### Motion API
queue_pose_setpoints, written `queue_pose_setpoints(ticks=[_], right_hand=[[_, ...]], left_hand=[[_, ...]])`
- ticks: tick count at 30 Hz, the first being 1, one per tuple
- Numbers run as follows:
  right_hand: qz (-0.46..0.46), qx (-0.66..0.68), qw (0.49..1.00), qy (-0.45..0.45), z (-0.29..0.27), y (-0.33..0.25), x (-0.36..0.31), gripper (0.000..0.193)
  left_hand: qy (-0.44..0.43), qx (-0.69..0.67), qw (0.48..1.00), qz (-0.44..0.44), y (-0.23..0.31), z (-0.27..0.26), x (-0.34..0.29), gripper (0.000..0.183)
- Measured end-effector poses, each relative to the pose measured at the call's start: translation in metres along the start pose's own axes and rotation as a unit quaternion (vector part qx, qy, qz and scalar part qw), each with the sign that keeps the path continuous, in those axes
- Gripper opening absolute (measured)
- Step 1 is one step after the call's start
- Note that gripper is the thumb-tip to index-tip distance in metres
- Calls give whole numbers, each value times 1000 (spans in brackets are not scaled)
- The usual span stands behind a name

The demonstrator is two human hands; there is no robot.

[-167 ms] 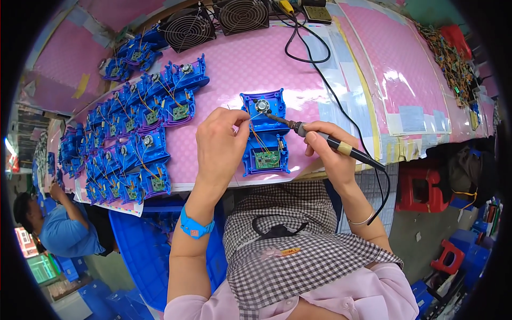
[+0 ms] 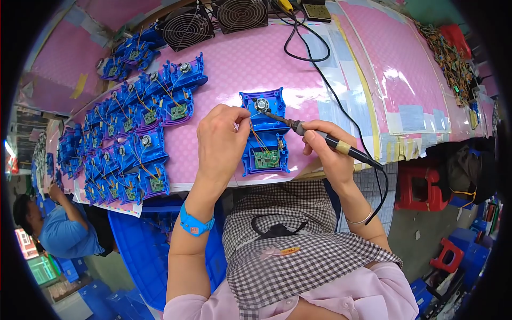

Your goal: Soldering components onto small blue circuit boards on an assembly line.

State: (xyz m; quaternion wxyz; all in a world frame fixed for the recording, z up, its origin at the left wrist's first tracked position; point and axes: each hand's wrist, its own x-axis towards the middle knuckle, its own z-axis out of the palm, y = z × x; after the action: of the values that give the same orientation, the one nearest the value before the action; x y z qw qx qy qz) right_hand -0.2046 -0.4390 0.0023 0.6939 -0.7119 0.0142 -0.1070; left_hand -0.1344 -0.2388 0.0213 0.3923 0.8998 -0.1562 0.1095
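My right hand (image 2: 332,152) grips a soldering iron (image 2: 300,128) like a pen, its tip at the lower edge of a small round speaker (image 2: 262,105). The speaker sits in the far half of a blue plastic casing (image 2: 276,118). In the near half lies a green circuit board (image 2: 266,159), with orange and pale wires (image 2: 259,140) running up from it. Just left of the speaker, my left hand (image 2: 220,140) is closed in a pinch on a thin wire that reaches toward the iron's tip. Its fingertips partly hide the wire.
Rows of similar blue casings (image 2: 128,120) cover the table's left. Two black fans (image 2: 186,28) stand at the back. The iron's black cable (image 2: 341,101) crosses the pink tabletop (image 2: 229,69). A blue bin (image 2: 136,240) is below the edge; a co-worker (image 2: 66,224) is at far left.
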Motion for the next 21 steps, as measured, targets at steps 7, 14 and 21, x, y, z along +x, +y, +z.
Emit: queue_pose_setpoints(ticks=[7, 14, 21], right_hand=[[-12, 15, 1000, 0, 2, 1, -1, 16], [-46, -25, 999, 3, 5, -3, -1, 16], [-96, -82, 992, 5, 1, -5, -2, 15]], left_hand=[[11, 22, 999, 32, -2, 0, 1, 9], [6, 31, 999, 42, -3, 2, 5, 9], [-4, 17, 999, 38, 5, 1, 3, 9]])
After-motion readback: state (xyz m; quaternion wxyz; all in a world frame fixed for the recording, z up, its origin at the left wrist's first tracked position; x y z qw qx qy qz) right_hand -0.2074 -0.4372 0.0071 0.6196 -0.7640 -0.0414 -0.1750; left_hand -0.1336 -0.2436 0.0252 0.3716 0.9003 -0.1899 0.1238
